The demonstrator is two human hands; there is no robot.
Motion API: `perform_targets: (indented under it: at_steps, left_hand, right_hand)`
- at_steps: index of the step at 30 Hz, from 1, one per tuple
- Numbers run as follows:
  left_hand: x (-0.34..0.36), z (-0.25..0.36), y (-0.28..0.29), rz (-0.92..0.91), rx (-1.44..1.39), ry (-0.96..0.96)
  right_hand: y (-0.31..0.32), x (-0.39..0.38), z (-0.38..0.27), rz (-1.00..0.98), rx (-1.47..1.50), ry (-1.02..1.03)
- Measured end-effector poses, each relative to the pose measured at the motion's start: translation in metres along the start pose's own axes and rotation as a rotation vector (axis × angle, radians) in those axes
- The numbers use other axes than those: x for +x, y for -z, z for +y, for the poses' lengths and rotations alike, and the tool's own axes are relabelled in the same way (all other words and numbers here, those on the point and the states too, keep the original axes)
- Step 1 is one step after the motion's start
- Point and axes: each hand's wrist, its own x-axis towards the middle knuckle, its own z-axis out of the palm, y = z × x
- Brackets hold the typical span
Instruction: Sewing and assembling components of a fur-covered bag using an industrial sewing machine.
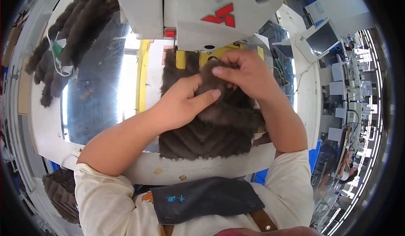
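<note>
Both of my hands are closed on a dark brown-grey fur piece [202,136] lying under the head of a white sewing machine [219,16]. My left hand [187,99] grips a folded part with its thumb on top. My right hand [242,73], higher and to the right, pinches the fur near the needle area, thumb and fingers curled round it. A yellow plate [180,59] shows behind the fur; the needle itself is hidden.
More fur strips [78,25] lie at the back left of the worktable [139,168]. A fur stack [59,193] sits at lower left. At right are a monitor [320,39], tangled cords [280,75], and a person [344,174] further off.
</note>
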Motion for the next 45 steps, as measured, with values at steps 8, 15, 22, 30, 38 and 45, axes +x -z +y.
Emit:
perform_targets:
  at_steps: [8,15,22,30,38,45]
  left_hand:
    - [0.000,0.009,0.010,0.401,0.565,0.040]
    - [-0.007,0.005,0.010,0.433,1.122,-0.177]
    - [-0.007,0.012,0.010,0.274,1.517,-0.302]
    - [0.019,0.018,0.025,0.083,1.755,-0.443]
    - [0.033,0.008,0.030,0.182,1.746,-0.484]
    - [0.031,0.005,0.029,0.218,1.725,-0.362]
  right_hand:
    - [-0.021,0.045,0.011,-0.032,-0.095,0.066]
    - [-0.031,0.059,0.032,0.177,-0.377,0.451]
    - [-0.024,0.069,0.041,0.272,-0.522,0.460]
    - [-0.017,0.087,0.048,0.206,-0.566,0.337]
    - [-0.001,0.084,0.040,0.120,-0.532,0.267]
    - [-0.001,0.081,0.031,0.102,-0.454,0.111]
